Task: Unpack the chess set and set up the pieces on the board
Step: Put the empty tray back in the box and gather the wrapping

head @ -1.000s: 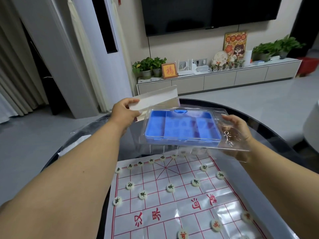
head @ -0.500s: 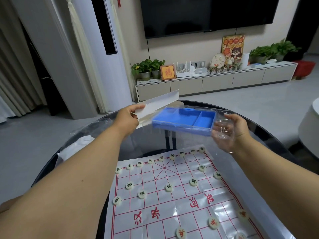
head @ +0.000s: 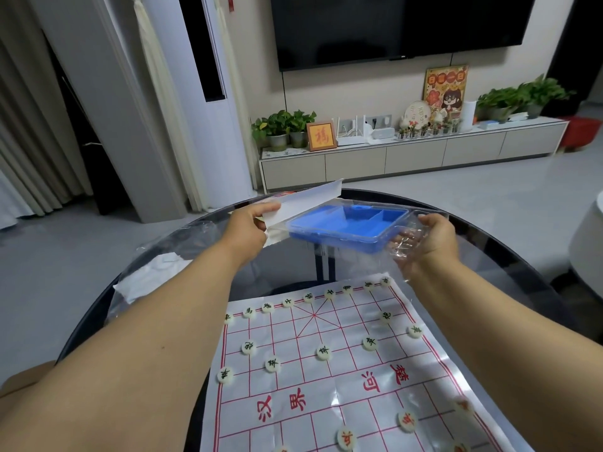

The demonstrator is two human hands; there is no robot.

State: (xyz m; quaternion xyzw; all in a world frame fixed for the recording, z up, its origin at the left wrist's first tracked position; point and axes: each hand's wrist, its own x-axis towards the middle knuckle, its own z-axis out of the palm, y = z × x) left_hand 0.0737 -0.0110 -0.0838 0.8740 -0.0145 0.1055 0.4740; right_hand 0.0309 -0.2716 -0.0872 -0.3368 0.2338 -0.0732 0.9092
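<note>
Tray [head: 346, 227] held level above board [head: 326, 370], long axis 9-to-3 o'clock: left hand [head: 249, 228] pinches card [head: 306, 203], right hand [head: 427, 243] grips clear shell [head: 404, 252].

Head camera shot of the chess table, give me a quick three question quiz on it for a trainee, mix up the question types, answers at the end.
1. True or false: the blue tray rests flat on the paper board.
2. Multiple choice: what does the left hand grip? A) a chess piece B) the white card sleeve C) a plant pot
3. Short answer: which hand holds the clear plastic shell around the tray?

Key
1. False. It is held in the air beyond the board's far edge.
2. B
3. The right hand.
</note>
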